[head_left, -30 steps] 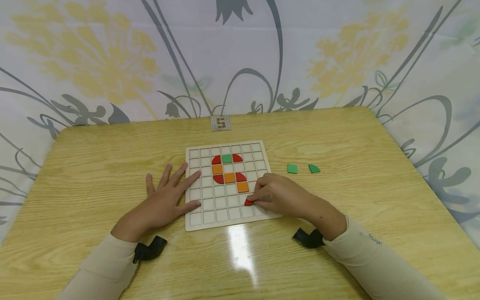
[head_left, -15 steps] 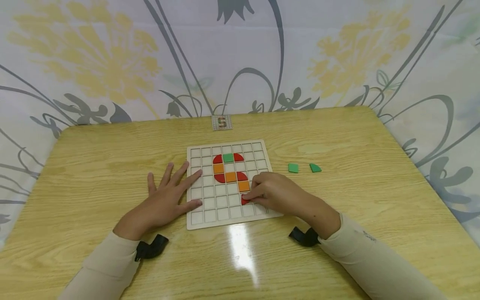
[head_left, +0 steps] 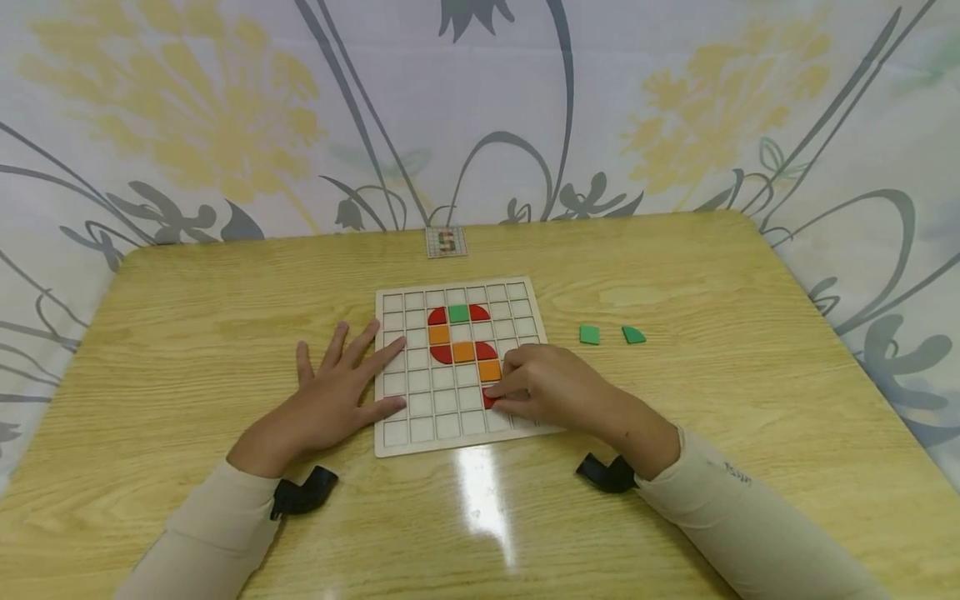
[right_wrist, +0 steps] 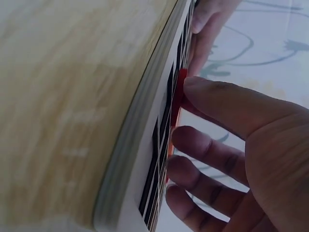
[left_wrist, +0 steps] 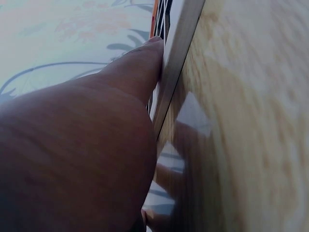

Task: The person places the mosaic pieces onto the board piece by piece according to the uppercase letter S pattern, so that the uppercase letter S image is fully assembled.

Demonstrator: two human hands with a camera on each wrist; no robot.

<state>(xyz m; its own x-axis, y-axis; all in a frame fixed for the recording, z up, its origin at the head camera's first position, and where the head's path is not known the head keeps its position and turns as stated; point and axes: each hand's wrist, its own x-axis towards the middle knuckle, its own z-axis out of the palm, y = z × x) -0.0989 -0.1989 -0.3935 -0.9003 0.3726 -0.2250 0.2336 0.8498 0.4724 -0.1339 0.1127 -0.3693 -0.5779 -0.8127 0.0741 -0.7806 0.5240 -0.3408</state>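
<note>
My left hand (head_left: 322, 408) lies spread at the left side of a pale wooden grid board (head_left: 394, 446), thumb and fingertips resting on it. With thumb and forefinger, my right hand (head_left: 558, 387) pinches a red quarter-round tile (head_left: 489, 400) at a cell in the lower right of the grid. In the right wrist view the thumb presses the red tile (right_wrist: 178, 94), which stands proud of the board. Just above it sits an orange square tile (head_left: 489, 370). More red and orange tiles and a green square (head_left: 458, 313) form a curved shape higher up.
Right of the board lie a loose green square tile (head_left: 589, 335) and a green quarter-round tile (head_left: 633, 334). Behind the board is a small card (head_left: 446, 242) with an S-shaped pattern. A patterned cloth (head_left: 480, 108) hangs along the table's back edge.
My right hand has brought the red tile slightly up and left, turning it under the orange square. The left hand has stayed spread on the board.
</note>
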